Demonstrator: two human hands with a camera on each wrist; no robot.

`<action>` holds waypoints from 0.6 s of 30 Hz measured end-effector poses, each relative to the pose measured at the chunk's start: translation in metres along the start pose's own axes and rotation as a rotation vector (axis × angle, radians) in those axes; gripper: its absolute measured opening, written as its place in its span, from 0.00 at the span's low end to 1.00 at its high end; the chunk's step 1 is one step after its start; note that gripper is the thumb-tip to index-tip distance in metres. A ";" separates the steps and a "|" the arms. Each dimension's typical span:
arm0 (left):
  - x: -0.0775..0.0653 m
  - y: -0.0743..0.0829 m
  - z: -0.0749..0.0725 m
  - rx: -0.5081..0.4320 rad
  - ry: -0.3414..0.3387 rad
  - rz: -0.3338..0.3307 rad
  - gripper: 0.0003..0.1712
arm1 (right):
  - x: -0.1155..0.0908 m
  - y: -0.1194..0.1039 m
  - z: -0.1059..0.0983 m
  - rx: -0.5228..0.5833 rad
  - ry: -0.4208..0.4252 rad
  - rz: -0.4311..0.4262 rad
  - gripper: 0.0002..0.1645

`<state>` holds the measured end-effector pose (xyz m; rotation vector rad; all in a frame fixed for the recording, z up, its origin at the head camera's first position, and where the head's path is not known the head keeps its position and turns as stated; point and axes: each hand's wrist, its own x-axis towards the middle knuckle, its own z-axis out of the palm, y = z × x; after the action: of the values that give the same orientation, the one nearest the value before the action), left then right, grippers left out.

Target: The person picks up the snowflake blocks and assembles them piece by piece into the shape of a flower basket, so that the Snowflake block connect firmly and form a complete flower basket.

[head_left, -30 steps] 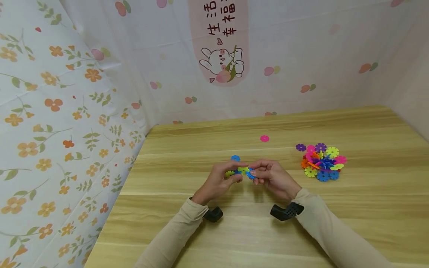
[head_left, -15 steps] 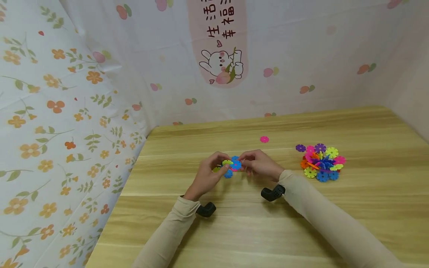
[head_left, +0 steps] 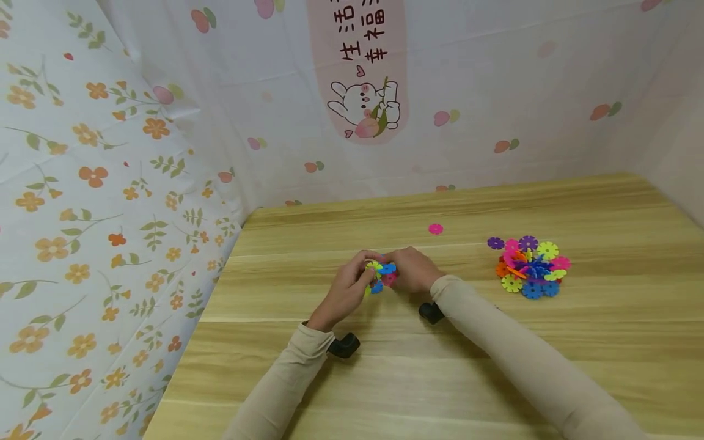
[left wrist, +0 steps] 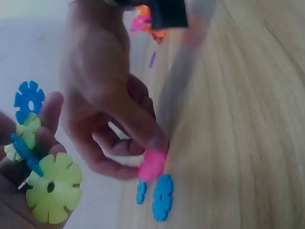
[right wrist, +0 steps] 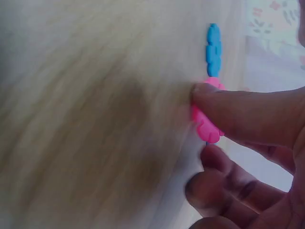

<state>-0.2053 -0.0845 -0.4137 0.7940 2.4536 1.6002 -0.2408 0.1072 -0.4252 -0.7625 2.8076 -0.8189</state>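
My left hand (head_left: 343, 290) holds a small joined piece of yellow-green and blue notched flower discs just above the table. In the left wrist view a yellow disc (left wrist: 53, 188) faces the camera, and a blue disc (left wrist: 29, 102) sticks up at the other end. My right hand (head_left: 412, 270) is beside it, reaching down to the tabletop. Its thumb and fingers pinch a pink disc (right wrist: 208, 129), seen too in the left wrist view (left wrist: 153, 164). Close to that pink disc lie two blue discs, one of them plain in the right wrist view (right wrist: 214, 50).
A heap of many-coloured discs (head_left: 532, 269) lies on the right of the wooden table (head_left: 385, 379), with a purple disc (head_left: 495, 243) at its edge. One pink disc (head_left: 436, 228) lies alone farther back. Patterned cloth (head_left: 467, 79) hangs behind and at the left.
The right hand has left the joined discs, moved left and down, and taken hold of a pink disc on the table. The left hand has shifted slightly left, still holding the joined piece.
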 end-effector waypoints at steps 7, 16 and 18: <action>0.001 -0.002 0.008 0.082 -0.028 0.038 0.22 | -0.023 0.014 -0.006 0.165 0.004 -0.036 0.12; 0.003 -0.007 0.016 0.195 0.004 0.200 0.21 | -0.066 0.016 -0.020 0.516 0.097 0.004 0.03; 0.003 -0.007 0.017 0.199 -0.004 0.213 0.21 | -0.073 0.013 -0.022 0.513 0.140 -0.007 0.02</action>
<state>-0.2048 -0.0710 -0.4270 1.1210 2.6317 1.4261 -0.1893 0.1636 -0.4154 -0.6437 2.5162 -1.5590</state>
